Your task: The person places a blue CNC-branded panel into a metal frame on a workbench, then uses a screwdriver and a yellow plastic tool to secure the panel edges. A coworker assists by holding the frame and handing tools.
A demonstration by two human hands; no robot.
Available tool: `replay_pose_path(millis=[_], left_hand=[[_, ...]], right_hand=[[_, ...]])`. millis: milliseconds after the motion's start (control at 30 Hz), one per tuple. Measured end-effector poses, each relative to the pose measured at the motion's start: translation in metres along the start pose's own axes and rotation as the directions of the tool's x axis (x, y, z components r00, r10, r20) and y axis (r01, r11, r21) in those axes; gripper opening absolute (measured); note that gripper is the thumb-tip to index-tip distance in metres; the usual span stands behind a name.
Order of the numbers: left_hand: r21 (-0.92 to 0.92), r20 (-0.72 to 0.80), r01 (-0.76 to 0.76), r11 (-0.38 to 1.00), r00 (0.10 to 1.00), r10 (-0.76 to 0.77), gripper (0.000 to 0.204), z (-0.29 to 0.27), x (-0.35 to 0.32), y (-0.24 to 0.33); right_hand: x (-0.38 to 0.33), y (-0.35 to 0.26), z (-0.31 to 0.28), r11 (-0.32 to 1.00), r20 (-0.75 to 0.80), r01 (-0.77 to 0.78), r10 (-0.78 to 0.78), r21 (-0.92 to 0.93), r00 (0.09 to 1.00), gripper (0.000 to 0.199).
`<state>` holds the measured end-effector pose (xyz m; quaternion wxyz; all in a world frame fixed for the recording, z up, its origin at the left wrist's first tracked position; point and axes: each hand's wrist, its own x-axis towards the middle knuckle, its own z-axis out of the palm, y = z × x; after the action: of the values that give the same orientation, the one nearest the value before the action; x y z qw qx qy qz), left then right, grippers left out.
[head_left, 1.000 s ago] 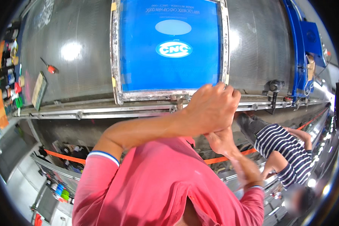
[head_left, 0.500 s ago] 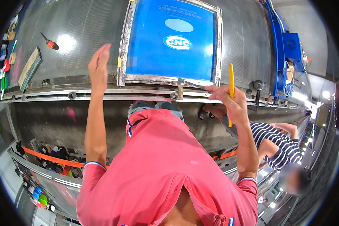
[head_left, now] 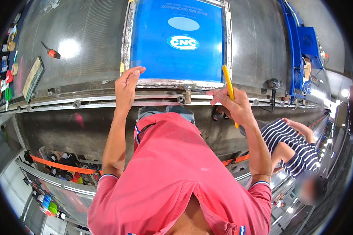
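Observation:
A blue printing screen (head_left: 176, 64) in a worn, pale frame lies on the long grey table in front of me. My left hand (head_left: 126, 88) is at its near left corner, fingers stretched out and holding nothing. At the near right corner my right hand (head_left: 233, 102) is closed around a long yellow bar (head_left: 228, 82), which slants up out of the grip. Its fingertips reach toward a thin dark metal piece (head_left: 199, 91) beside the small clamp (head_left: 188, 94) on the near frame edge. Whether they touch it, I cannot tell.
A red-handled screwdriver (head_left: 51, 52) and a flat greenish block (head_left: 33, 79) lie on the left of the table. A metal rail (head_left: 153, 100) runs along its near edge. Blue machinery (head_left: 308, 41) stands at right, near a person in a striped shirt (head_left: 292, 147).
My left hand has moved right, to the screen's near left corner. My right hand has shifted slightly left and down, with the yellow bar tilting left.

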<state>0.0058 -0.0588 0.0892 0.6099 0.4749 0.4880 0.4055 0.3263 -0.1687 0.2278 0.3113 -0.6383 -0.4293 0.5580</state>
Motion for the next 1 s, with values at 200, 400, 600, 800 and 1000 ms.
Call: replay_pose_path(millis=[200, 400, 600, 800, 1000], left_hand=[[-0.010, 0.063, 0.048, 0.999, 0.997, -0.047, 0.034, 0.015, 0.007, -0.002], [0.062, 0.097, 0.044, 0.997, 0.994, -0.050, 0.037, 0.025, 0.010, 0.009], [-0.102, 0.089, 0.128, 0.987, 0.989, -0.119, 0.036, 0.035, 0.009, 0.023], [-0.184, 0.303, -0.104, 0.977, 0.940, 0.158, 0.035, 0.112, 0.028, 0.093], [0.449, 0.682, -0.542, 0.710, 0.722, 0.119, 0.045, 0.230, 0.061, 0.127]], right_hand=[[0.003, -0.011, -0.011, 0.950, 0.196, 0.000, 0.065, -0.312, 0.978, 0.019], [0.019, -0.018, -0.005, 0.970, 0.070, -0.066, 0.084, -0.233, 0.994, 0.025], [0.010, -0.009, 0.030, 0.988, -0.207, -0.150, 0.155, 0.040, 0.966, 0.019], [0.008, -0.006, 0.050, 0.996, -0.177, -0.054, 0.039, -0.078, 0.983, 0.023], [0.011, -0.003, 0.069, 0.996, -0.384, 0.067, -0.036, 0.067, 0.922, 0.016]])
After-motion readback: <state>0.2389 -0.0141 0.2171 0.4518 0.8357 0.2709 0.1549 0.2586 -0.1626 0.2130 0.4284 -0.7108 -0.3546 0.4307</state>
